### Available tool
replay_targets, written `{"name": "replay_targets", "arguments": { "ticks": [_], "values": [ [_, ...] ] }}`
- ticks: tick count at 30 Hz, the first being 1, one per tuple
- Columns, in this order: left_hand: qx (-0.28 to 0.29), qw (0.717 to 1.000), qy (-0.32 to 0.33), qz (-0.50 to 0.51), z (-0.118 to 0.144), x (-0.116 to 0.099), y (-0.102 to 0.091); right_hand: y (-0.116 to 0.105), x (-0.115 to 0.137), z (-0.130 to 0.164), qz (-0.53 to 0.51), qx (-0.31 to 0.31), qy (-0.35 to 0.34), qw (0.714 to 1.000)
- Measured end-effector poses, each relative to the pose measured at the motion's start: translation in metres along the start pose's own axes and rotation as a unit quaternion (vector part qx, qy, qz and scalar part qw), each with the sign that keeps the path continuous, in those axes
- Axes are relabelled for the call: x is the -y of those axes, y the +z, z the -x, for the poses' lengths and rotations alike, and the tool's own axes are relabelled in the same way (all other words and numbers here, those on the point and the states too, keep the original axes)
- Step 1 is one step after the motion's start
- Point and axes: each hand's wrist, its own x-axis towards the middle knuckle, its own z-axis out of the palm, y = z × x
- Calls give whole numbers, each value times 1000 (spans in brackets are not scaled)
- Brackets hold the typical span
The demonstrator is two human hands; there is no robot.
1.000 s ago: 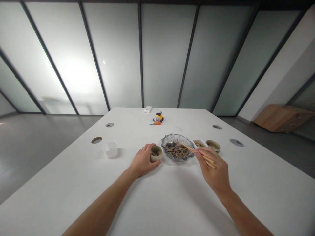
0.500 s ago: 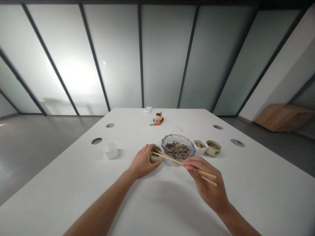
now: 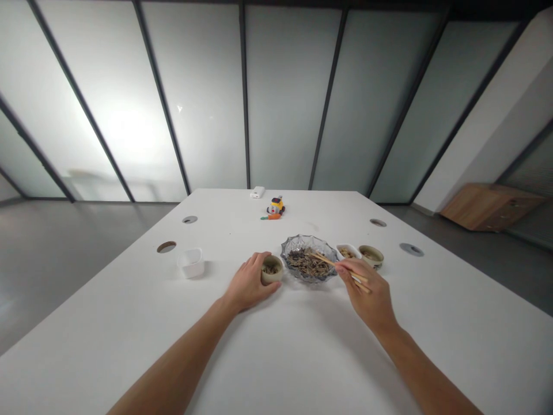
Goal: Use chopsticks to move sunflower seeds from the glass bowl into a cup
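Note:
My left hand [image 3: 247, 283] wraps around a small beige cup [image 3: 272, 270] that has a few dark pieces inside. Right of the cup stands a clear glass bowl [image 3: 288, 250] filled with dark sunflower seeds [image 3: 305, 264]. My right hand [image 3: 367, 291] grips a pair of wooden chopsticks [image 3: 334, 264], and their tips reach into the seeds. Just behind my right hand sit a small white square dish [image 3: 346, 251] and a second beige cup [image 3: 372, 255].
A white table [image 3: 276, 351] carries everything. An empty white square container [image 3: 190, 262] stands to the left. A toy car with a carrot [image 3: 273, 208] and a white box [image 3: 257, 192] lie at the far edge. Round cable holes [image 3: 166, 246] mark both sides.
My right hand swung the chopsticks from the glass bowl over to the beige cup, then back to the bowl. The left hand stayed on the cup.

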Motion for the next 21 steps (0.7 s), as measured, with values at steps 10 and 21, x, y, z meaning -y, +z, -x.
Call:
{"name": "replay_targets", "arguments": {
  "ticks": [10,21],
  "values": [
    [4,1000,-8,1,0,-1,-3,2,2,0,4,10,-16,1000],
    [3,1000,-8,0,2,-4,-7,-7,28,-7,-43,-51,35,997]
  ]
}}
